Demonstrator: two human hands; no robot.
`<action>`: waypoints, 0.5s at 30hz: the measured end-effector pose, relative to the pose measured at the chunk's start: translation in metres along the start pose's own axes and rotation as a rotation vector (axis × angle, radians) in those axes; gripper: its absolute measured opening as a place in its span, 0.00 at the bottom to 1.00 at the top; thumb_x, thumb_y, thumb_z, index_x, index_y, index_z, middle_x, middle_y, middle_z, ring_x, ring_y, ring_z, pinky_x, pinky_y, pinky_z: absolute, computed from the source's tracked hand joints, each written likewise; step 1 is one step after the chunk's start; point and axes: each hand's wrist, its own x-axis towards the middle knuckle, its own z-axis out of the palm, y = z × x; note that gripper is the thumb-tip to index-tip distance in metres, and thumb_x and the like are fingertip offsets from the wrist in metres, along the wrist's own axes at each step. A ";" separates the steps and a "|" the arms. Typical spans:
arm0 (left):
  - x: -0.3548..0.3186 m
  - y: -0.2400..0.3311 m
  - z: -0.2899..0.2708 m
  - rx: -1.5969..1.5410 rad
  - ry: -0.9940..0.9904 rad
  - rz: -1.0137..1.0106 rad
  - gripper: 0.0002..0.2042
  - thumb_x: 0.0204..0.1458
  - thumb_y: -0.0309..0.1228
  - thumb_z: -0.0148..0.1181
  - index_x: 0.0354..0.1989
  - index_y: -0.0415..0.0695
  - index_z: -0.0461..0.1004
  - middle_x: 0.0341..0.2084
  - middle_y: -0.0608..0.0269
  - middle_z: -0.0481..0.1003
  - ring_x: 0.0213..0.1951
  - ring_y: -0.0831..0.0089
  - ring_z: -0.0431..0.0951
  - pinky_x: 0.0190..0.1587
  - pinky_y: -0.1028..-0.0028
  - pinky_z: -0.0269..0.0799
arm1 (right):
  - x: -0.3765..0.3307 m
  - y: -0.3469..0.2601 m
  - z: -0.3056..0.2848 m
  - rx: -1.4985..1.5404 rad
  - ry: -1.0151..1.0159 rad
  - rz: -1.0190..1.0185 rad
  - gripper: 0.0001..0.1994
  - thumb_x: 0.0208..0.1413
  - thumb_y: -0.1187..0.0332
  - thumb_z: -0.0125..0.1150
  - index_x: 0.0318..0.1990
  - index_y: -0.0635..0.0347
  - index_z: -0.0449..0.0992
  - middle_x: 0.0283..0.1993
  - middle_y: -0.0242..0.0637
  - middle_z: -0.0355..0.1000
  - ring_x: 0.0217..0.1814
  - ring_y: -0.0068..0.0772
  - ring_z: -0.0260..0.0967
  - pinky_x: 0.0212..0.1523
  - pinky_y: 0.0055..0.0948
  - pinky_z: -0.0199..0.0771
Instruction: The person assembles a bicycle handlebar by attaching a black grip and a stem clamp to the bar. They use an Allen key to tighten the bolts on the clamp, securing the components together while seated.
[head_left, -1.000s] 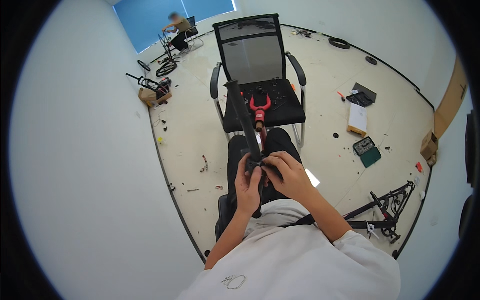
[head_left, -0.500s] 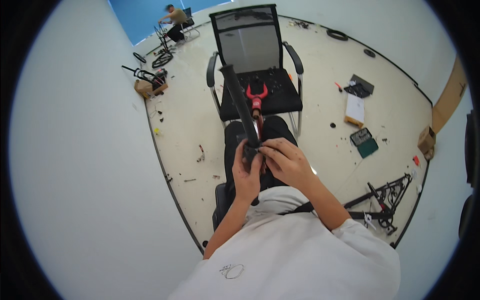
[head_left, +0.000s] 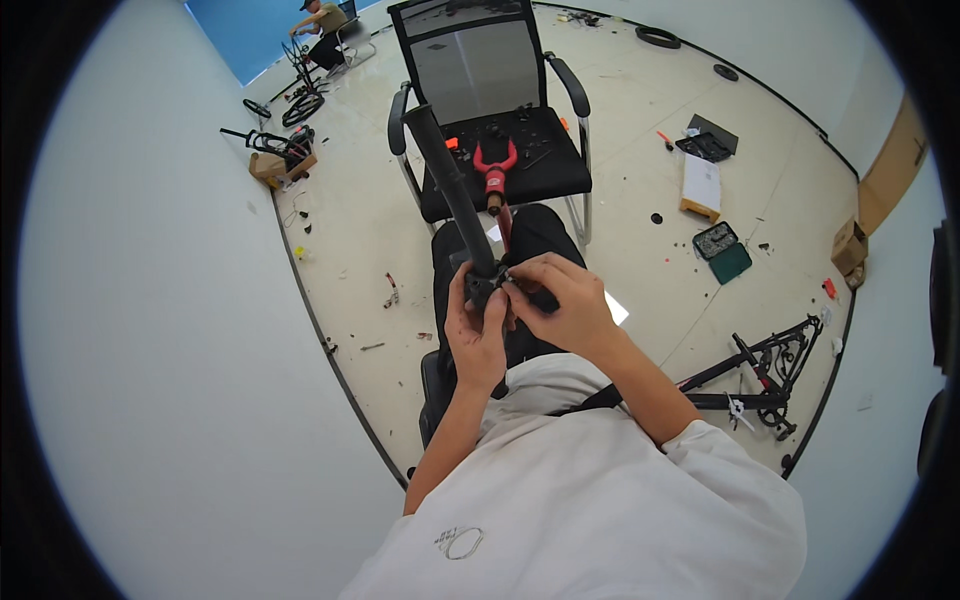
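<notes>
A black bicycle handlebar (head_left: 450,190) slants up and away from my lap, its flared end toward the chair. My left hand (head_left: 476,335) is wrapped round the dark clamp block (head_left: 482,287) partway along the bar, thumb on its near side. At the block's right side, my right hand (head_left: 565,305) has its thumb and fingertips pinched together. Whatever lies in that pinch is too small and covered to make out. Just beyond, a red bicycle fork (head_left: 495,178) rests with its legs on the chair seat and its steerer toward me.
A black mesh chair (head_left: 545,165) faces me, small dark parts on its seat. On the floor at right lie a bicycle frame (head_left: 765,385), an open green tool case (head_left: 728,262) and a white box (head_left: 701,187). Far left, a person (head_left: 325,25) sits by a bicycle.
The handlebar's far end has shifted left and both hands moved slightly left. My right fingers have come round to the clamp block's right side. The whole view has tilted a little.
</notes>
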 end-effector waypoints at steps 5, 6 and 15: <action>0.001 -0.001 0.002 0.004 0.008 0.015 0.22 0.60 0.25 0.54 0.62 0.36 0.59 0.30 0.67 0.73 0.27 0.85 0.70 0.28 0.83 0.66 | 0.005 -0.002 -0.005 -0.263 -0.034 -0.287 0.13 0.40 0.79 0.67 0.37 0.67 0.78 0.38 0.39 0.74 0.37 0.36 0.75 0.34 0.28 0.78; 0.000 -0.001 0.001 0.013 0.008 0.015 0.22 0.60 0.25 0.54 0.62 0.36 0.59 0.30 0.67 0.73 0.27 0.85 0.70 0.28 0.83 0.66 | 0.006 -0.003 -0.006 -0.267 -0.055 -0.310 0.13 0.40 0.79 0.67 0.37 0.67 0.78 0.39 0.39 0.74 0.37 0.36 0.75 0.34 0.28 0.78; 0.003 0.003 0.000 -0.062 0.014 -0.054 0.23 0.59 0.25 0.55 0.63 0.37 0.58 0.28 0.62 0.75 0.26 0.82 0.73 0.28 0.82 0.68 | 0.013 -0.016 -0.018 -0.143 -0.010 -0.225 0.11 0.42 0.81 0.66 0.37 0.65 0.78 0.39 0.39 0.74 0.34 0.36 0.75 0.34 0.28 0.78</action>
